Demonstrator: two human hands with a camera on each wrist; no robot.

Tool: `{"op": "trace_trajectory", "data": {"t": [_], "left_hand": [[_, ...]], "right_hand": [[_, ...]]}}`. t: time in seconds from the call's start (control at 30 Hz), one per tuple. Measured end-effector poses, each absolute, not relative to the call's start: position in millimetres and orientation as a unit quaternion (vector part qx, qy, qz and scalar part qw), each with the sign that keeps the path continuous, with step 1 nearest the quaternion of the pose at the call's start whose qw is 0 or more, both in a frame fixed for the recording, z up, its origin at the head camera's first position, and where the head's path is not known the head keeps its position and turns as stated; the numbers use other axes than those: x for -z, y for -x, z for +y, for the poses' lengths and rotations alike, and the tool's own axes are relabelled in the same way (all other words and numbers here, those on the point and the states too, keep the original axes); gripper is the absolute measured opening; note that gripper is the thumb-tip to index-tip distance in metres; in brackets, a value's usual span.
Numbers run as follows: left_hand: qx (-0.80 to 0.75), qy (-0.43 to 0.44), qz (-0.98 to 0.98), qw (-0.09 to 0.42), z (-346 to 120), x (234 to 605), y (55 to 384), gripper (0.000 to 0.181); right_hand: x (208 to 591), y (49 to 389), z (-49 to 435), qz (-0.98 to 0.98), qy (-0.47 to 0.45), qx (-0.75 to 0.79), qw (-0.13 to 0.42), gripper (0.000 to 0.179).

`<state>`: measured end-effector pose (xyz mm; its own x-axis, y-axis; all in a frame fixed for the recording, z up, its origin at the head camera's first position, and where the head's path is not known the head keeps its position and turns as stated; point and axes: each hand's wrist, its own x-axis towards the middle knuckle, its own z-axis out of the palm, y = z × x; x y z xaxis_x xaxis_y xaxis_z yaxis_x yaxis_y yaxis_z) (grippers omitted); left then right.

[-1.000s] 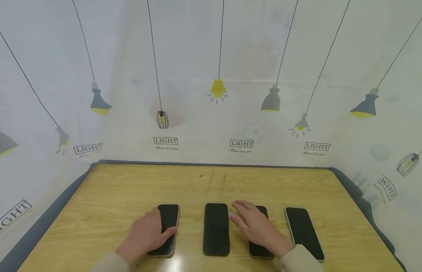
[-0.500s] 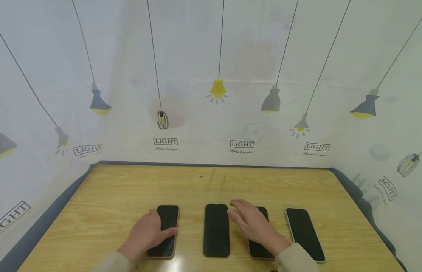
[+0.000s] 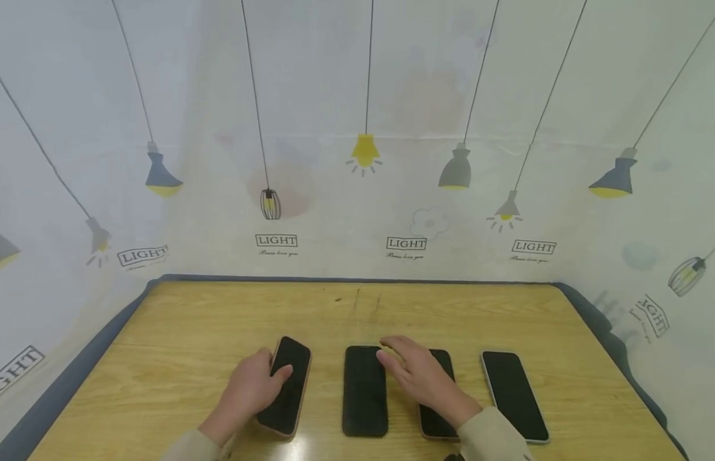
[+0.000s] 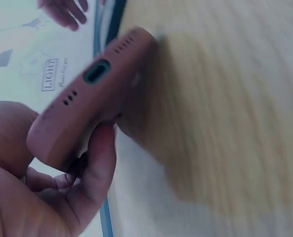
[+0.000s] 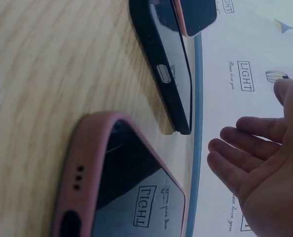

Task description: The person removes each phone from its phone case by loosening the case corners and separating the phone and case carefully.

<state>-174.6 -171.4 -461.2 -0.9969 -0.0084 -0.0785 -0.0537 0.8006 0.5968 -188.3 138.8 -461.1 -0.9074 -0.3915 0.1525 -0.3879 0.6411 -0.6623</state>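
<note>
My left hand (image 3: 250, 387) grips a smartphone in a pink case (image 3: 289, 387), thumb over its dark screen and fingers beneath. In the left wrist view the phone's port end (image 4: 96, 74) shows, tilted and lifted off the wood. My right hand (image 3: 423, 378) hovers with fingers loosely extended and holds nothing. Below it lies another pink-cased phone (image 3: 435, 422), partly hidden by the hand. Just left of the right fingertips is a black-cased phone (image 3: 365, 400), lying screen up. The right wrist view shows the fingers (image 5: 245, 148) apart from both of these phones.
At the right of the row lies a phone with a pale edge (image 3: 514, 397). All stand on a wooden table (image 3: 219, 320), edged by a dark blue strip. Behind it hangs a white cloth (image 3: 323, 96) printed with lamps and the word LIGHT.
My left hand has raised the pink-cased phone from the table and tilted it, its top turning to the right. The right hand has shifted slightly left.
</note>
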Motion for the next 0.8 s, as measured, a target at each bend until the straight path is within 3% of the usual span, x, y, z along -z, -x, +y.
{"op": "trace_trajectory", "data": {"t": [0.33,0.8], "left_hand": [[-0.375,-0.017,0.927,0.012,-155.2,446.0,175.5,0.021],[-0.448,-0.050,0.893,0.004,-119.2,429.1,176.0,0.014]], "right_hand": [[460.9,195.9,135.4,0.895,0.215,0.390,0.009,0.050],[451.7,209.1,116.2,0.874,0.193,0.446,0.008,0.038]]}}
